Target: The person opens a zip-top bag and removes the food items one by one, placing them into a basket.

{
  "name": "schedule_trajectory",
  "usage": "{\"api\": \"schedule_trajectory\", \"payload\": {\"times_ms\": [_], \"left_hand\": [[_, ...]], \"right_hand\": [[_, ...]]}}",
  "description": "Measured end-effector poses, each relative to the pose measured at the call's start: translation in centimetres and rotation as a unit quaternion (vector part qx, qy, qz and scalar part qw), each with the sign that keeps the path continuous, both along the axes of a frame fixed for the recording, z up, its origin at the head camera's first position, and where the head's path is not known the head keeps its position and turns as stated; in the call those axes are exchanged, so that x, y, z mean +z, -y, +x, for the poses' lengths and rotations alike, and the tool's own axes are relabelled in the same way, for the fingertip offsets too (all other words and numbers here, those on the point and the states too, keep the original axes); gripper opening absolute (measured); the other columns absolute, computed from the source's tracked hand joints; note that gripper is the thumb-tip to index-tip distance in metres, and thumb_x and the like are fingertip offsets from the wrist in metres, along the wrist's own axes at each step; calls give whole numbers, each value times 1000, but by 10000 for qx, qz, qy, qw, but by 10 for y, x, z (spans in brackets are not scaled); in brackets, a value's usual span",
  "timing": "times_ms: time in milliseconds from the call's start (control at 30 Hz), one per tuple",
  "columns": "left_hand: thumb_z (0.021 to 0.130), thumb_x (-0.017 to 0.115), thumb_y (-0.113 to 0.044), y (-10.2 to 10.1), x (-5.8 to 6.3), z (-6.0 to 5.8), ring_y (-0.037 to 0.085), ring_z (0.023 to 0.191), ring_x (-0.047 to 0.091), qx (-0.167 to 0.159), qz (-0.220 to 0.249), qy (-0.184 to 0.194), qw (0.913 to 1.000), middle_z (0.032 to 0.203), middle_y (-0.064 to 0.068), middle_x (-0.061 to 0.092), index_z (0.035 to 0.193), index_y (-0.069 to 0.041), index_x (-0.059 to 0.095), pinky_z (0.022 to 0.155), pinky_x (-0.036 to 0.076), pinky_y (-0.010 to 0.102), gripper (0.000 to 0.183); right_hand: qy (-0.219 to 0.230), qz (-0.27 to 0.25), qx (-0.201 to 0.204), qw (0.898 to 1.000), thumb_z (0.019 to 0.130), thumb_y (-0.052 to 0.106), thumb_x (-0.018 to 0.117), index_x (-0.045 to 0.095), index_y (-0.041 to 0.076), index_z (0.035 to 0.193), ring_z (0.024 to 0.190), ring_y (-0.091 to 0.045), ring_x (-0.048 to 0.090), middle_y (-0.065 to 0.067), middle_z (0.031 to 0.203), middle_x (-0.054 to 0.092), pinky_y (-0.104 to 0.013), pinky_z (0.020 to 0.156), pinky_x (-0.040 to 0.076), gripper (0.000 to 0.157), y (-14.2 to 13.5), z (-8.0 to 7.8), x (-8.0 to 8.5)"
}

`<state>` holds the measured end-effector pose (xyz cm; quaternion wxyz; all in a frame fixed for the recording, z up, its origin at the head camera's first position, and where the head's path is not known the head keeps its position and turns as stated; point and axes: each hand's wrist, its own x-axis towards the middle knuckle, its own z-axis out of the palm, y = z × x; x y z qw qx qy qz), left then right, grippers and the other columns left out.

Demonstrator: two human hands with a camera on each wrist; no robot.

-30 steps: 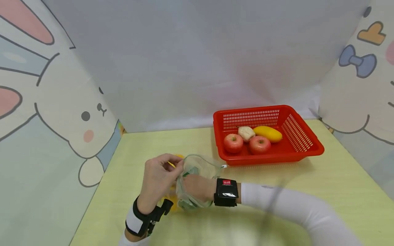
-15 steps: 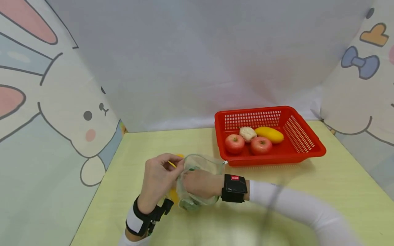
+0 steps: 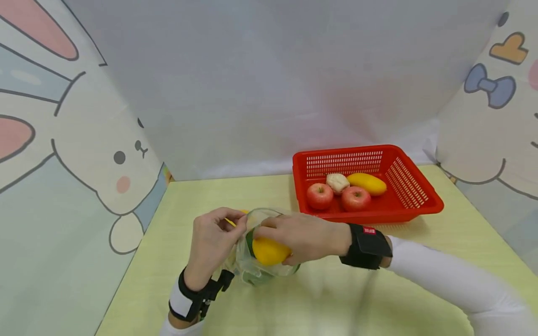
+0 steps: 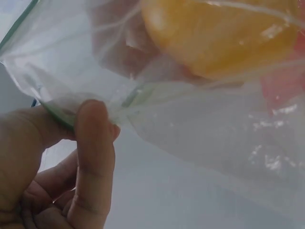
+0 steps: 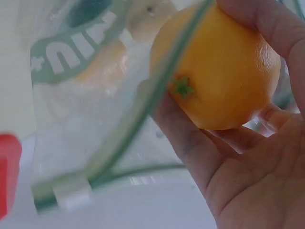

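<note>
My left hand (image 3: 216, 242) pinches the rim of a clear zip bag (image 3: 257, 276) between thumb and finger; the left wrist view shows its thumb and fingertip on the green-edged film. At the bag's mouth my right hand (image 3: 315, 235) grips an orange (image 3: 270, 252), its fingers and thumb around the fruit. A green star-shaped stem end marks the orange (image 5: 224, 71) in the right wrist view, where the bag's green zip edge crosses in front of it. A white slider (image 5: 73, 192) sits at the zip's end. Through the film show a dark green thing (image 5: 88, 10) and blurred yellowish shapes.
Behind and right of the bag stands a red basket (image 3: 403, 216). It holds two apples (image 3: 320, 196), a pale lumpy thing (image 3: 337, 183) and a yellow oval fruit (image 3: 367, 184). Something yellow (image 3: 245, 212) is partly hidden behind my left hand. Printed cloth walls surround the pale table.
My right hand, earlier reaching down inside the bag, has come up and right to its mouth with the orange now in sight. The left hand keeps its pinch on the rim.
</note>
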<state>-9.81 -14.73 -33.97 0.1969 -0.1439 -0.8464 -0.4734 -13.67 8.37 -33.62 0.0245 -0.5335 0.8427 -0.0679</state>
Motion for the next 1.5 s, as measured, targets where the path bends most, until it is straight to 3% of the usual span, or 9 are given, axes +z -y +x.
{"api": "schedule_trajectory", "payload": {"times_ms": [267, 467, 767, 900, 1033, 1133, 1267, 1367, 1500], "left_hand": [[88, 79, 1, 2, 1, 1, 3, 53, 62, 71, 87, 95, 9999, 77, 9, 77, 91, -3, 82, 50, 54, 21, 6], [89, 78, 1, 1, 3, 1, 3, 54, 62, 74, 79, 121, 9999, 77, 9, 77, 90, -4, 82, 50, 53, 21, 7], [88, 78, 2, 1, 3, 1, 3, 54, 62, 103, 67, 130, 9998, 77, 9, 77, 90, -4, 82, 50, 53, 20, 7], [87, 78, 2, 1, 2, 0, 3, 54, 62, 91, 57, 131, 9999, 77, 9, 77, 89, -5, 82, 50, 53, 20, 8], [88, 78, 2, 0, 3, 0, 3, 54, 62, 86, 72, 164, 9998, 78, 9, 77, 90, -5, 82, 49, 53, 20, 8], [88, 78, 1, 0, 3, 0, 3, 54, 62, 65, 129, 233, 9996, 78, 9, 77, 91, -5, 82, 49, 53, 21, 8], [89, 77, 0, -1, 3, 1, 4, 54, 63, 22, 209, 325, 9993, 79, 9, 77, 92, -6, 83, 50, 54, 22, 9], [89, 77, 0, -1, 3, 1, 4, 54, 63, 19, 202, 324, 9993, 79, 9, 77, 92, -6, 83, 50, 54, 23, 8], [89, 78, 0, -1, 3, 1, 4, 54, 63, 34, 191, 290, 9994, 79, 9, 77, 92, -6, 83, 50, 53, 22, 8]], "right_hand": [[377, 23, -691, 9969, 77, 33, 95, 51, 24, 139, 103, -11, 62, 4, 128, 64, -31, 90, 61, 77, -54, 7, 44], [361, -319, -1538, 9869, 75, 24, 95, 54, 24, 133, 104, -14, 62, 5, 121, 66, -37, 90, 62, 71, -102, -22, 51], [853, 155, -2892, 9533, 72, 20, 93, 56, 18, 127, 94, -20, 61, -4, 107, 68, -36, 77, 57, 66, -186, -92, 27], [1326, 626, -3363, 9303, 71, 21, 90, 54, 12, 132, 86, -21, 57, -7, 99, 64, -33, 69, 51, 71, -215, -112, 10], [1812, 1065, -3699, 9050, 71, 21, 90, 54, 7, 135, 90, -26, 56, -11, 102, 62, -33, 71, 50, 75, -232, -124, -6], [1919, 1342, -3843, 8930, 72, 25, 94, 55, 8, 134, 96, -31, 58, -14, 108, 64, -39, 78, 55, 75, -238, -131, -17], [1956, 1524, -4006, 8821, 70, 31, 96, 58, 8, 133, 101, -36, 58, -17, 115, 65, -49, 87, 58, 77, -243, -137, -26], [2148, 1461, -4132, 8728, 71, 28, 96, 59, 8, 134, 104, -38, 56, -18, 117, 64, -46, 84, 58, 76, -247, -138, -29], [2178, 1377, -4107, 8746, 73, 25, 95, 59, 5, 129, 102, -36, 57, -17, 113, 65, -41, 81, 58, 69, -249, -136, -28]]}}
